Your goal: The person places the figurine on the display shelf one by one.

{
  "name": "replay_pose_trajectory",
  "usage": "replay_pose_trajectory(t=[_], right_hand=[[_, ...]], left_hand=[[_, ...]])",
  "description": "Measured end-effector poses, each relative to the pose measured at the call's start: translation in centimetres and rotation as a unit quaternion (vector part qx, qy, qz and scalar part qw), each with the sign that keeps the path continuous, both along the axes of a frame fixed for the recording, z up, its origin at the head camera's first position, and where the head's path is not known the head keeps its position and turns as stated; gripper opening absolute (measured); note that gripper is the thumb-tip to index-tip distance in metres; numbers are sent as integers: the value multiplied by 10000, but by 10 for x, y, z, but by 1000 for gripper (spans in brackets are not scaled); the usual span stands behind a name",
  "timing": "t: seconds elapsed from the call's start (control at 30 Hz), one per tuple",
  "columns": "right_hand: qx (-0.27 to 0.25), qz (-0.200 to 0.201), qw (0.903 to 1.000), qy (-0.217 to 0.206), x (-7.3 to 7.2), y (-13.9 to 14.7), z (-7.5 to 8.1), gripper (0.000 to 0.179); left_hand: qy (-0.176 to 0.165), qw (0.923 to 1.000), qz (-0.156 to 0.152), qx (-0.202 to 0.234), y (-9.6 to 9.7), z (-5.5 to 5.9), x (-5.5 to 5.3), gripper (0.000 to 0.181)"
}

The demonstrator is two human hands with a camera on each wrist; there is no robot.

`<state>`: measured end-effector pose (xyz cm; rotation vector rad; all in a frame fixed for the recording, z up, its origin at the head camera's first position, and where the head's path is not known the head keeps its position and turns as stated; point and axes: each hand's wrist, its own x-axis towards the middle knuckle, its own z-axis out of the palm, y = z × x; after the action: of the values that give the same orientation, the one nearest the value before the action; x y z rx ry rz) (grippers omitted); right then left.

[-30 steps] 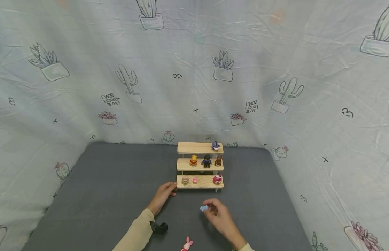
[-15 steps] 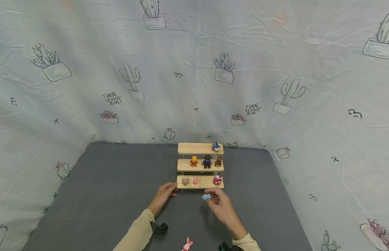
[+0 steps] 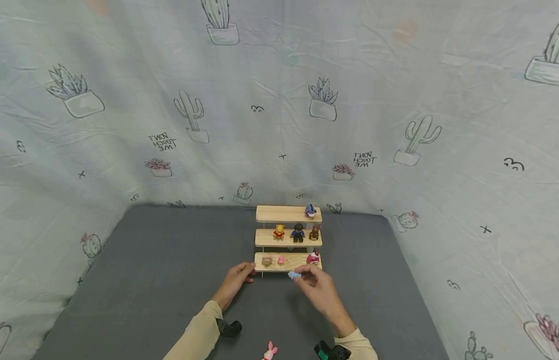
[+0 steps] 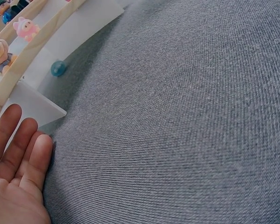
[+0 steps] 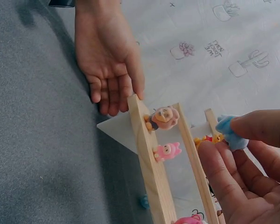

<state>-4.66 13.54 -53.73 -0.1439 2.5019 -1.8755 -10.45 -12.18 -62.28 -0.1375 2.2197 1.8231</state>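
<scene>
My right hand (image 3: 323, 292) pinches a small light-blue figurine (image 5: 231, 133) between thumb and fingers, just in front of the bottom board. My left hand (image 3: 235, 283) is at the left end of the three-tier wooden display shelf (image 3: 297, 259), its thumb touching the board's end and its other fingers loosely extended below. On the bottom board stand a tan figurine (image 5: 164, 117), a small pink figurine (image 5: 167, 151) and a magenta figurine (image 3: 313, 257), the last partly hidden by my right hand.
The middle board bears a yellow bear in red (image 3: 278, 232), a dark-haired figure (image 3: 298, 233) and a brown figurine (image 3: 314, 232). A blue-purple donkey (image 3: 310, 211) is on top. A pink-eared figurine (image 3: 269, 351) lies near the front. Under the shelf is a teal ball (image 4: 58, 68).
My right hand has moved forward with the blue figurine, up to the front of the bottom board. My left hand has stayed at the shelf's left end.
</scene>
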Motion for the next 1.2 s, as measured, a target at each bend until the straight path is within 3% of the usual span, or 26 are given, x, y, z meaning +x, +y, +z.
replay_pose_trajectory(t=[0.1, 0.37, 0.6, 0.9, 1.1, 1.2], right_hand=[[-176, -42, 9998, -31, 0, -2, 0, 18], [-389, 136, 9982, 428, -3, -3, -1, 30], [-713, 409, 9966, -52, -6, 0, 5, 29], [-138, 405, 9972, 617, -13, -1, 13, 34], [-329, 313, 9989, 70, -21, 1, 28, 31], [-340, 148, 9993, 31, -27, 5, 37, 26]], left_hand=[[7, 10000, 4, -39, 0, -1, 0, 48], [-23, 10000, 7, 21, -1, -3, -1, 47], [-33, 10000, 32, 59, -1, -3, -1, 46], [-27, 10000, 31, 33, -1, -5, -1, 46], [31, 10000, -18, 15, -1, -6, -1, 48], [24, 10000, -33, 14, -1, -6, -1, 48]])
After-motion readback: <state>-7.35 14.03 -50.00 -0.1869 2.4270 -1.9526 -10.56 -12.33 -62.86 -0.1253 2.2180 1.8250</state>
